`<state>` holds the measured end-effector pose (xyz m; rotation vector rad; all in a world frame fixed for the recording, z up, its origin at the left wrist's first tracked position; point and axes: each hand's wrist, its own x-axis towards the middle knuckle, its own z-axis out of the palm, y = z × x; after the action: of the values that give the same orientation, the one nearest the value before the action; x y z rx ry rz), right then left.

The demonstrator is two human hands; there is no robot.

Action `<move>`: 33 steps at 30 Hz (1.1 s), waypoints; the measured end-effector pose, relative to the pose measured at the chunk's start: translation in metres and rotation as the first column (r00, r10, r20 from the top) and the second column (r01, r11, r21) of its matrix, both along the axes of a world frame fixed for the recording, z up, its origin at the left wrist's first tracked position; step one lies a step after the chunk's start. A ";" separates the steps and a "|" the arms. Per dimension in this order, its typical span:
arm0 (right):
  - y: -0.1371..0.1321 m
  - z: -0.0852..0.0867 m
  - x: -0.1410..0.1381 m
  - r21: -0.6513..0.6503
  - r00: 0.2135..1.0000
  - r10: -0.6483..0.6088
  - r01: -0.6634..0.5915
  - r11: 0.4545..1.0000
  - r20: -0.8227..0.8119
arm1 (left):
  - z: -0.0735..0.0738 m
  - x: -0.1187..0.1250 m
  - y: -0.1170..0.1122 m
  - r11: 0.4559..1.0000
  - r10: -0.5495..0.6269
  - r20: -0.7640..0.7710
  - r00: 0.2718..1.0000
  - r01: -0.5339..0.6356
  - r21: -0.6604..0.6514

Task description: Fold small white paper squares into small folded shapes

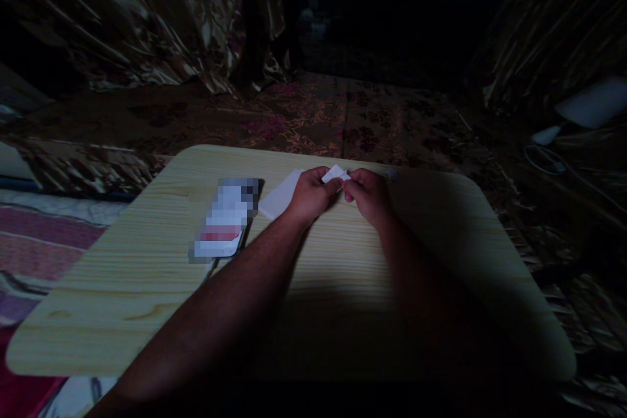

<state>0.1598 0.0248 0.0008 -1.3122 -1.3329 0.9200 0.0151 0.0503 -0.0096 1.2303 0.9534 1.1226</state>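
A small piece of folded white paper (336, 174) is pinched between my two hands, over the far part of the wooden table. My left hand (313, 196) grips its left side, thumb on top. At its right end, the fingers of my right hand (367, 194) close on the paper. Partly behind my left hand lies a flat stack of white paper (281, 194). A phone (225, 219), its screen blurred out, rests on the table left of my left forearm.
The light wooden table (122, 261) has rounded corners. A small whitish scrap (391, 174) sits near its far edge. Beyond hang gold curtains (196, 6) over a patterned cloth (313, 111). A white object with a cable (546, 136) is at the right. Striped bedding (44, 241) lies left.
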 end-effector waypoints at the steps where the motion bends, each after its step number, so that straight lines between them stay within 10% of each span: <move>1: 0.000 0.000 0.000 0.002 1.000 0.002 -0.002 1.000 0.000 | 0.000 0.000 0.000 1.000 0.003 -0.003 1.000 -0.003 -0.001; 33: 0.002 0.002 0.000 -0.045 0.999 -0.054 0.054 0.998 0.004 | 0.006 0.003 0.003 0.987 0.157 0.140 0.978 -0.152 -0.044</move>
<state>0.1596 0.0265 0.0024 -1.3778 -1.2791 0.9167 0.0183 0.0535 -0.0041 1.0470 0.9668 1.2948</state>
